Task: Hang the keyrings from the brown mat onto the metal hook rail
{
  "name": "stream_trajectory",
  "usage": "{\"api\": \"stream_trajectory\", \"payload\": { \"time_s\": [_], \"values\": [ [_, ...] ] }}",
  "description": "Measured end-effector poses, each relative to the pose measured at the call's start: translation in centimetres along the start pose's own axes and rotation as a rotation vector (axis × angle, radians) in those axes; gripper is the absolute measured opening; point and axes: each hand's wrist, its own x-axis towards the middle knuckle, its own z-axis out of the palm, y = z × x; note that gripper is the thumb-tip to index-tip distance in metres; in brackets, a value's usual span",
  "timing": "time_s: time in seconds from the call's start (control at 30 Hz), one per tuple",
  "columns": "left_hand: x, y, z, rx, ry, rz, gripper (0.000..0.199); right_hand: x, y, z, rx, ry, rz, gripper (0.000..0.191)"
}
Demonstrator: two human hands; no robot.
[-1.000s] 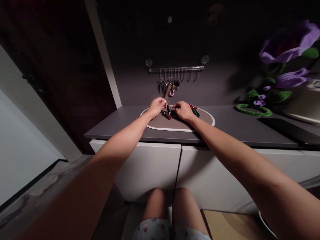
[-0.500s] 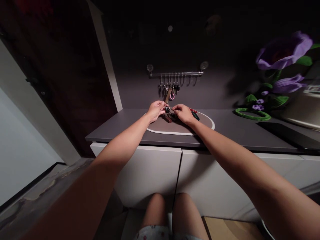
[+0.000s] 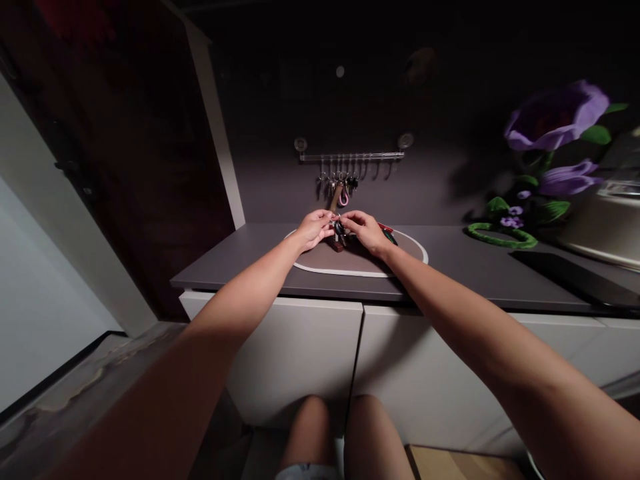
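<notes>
My left hand [image 3: 313,230] pinches a small bunch of keys [image 3: 339,229] with a dark fob, low in front of the wall. From the other side my right hand [image 3: 365,231] closes its fingertips on the top of the same bunch, by its ring. The fine parts between the fingertips are too small to make out. Below the bunch is a small reddish-brown piece [image 3: 339,247], over an oval brown mat [image 3: 365,264] with a white rim. Partly behind my right hand lie a red item [image 3: 385,227] and a dark green one [image 3: 390,237].
A clear hook rail [image 3: 353,157] on the wall carries several keys, a brown strap [image 3: 335,197] and a pink loop [image 3: 343,199]. To the right stand purple plush flowers [image 3: 557,120], a dark flat slab [image 3: 565,277] and a beige rounded object [image 3: 600,223]. White cabinet doors [image 3: 300,353] front the counter.
The whole view has shifted slightly down as the camera tilted. My hands have drawn a little closer together, and the right fingertips now sit higher on the bunch.
</notes>
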Motion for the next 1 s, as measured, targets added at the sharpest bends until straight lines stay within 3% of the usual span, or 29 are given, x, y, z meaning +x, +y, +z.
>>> {"api": "stream_trajectory", "payload": {
  "time_s": [0.6,0.8,1.0],
  "values": [
    [-0.16,-0.03,0.14,-0.027,-0.061,0.045,0.011,0.32,0.36,-0.31,0.003,0.016,-0.047,0.029],
    [-0.15,-0.19,0.13,0.068,-0.049,0.06,0.015,0.46,0.36,-0.52,0.016,0.039,-0.056,0.028],
    [0.23,-0.78,0.29,0.313,-0.023,0.195,0.015,0.95,0.95,-0.82,0.104,0.034,-0.05,0.031]
  ]
}}
